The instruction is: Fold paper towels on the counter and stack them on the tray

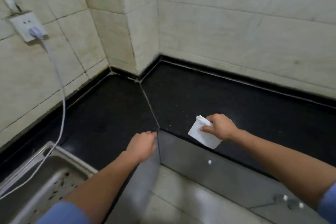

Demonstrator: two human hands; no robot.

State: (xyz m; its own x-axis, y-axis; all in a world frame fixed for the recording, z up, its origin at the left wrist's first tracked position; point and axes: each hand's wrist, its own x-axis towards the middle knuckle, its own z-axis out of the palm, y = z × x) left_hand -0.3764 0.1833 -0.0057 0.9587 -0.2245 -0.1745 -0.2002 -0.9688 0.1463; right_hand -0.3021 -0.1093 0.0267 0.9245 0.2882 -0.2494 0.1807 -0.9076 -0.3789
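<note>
One folded towel (198,133) is pinched under the right hand's (221,126) thumb and fingers, its long axis running far-left to near-right along the counter (112,114) edge. The left hand (142,143), loosely curled, holds nothing. One tray (76,160) is seen beyond it, leftward.

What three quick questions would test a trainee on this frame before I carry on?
1. True or false: the paper towel lies on the tray.
2. Which hand pinches the paper towel? A. left hand B. right hand C. both
3. Fill in: the white cable from the wall socket runs down over the ___.
Key: 1 false, it is at the counter's front edge; 2 B; 3 tray.
</note>
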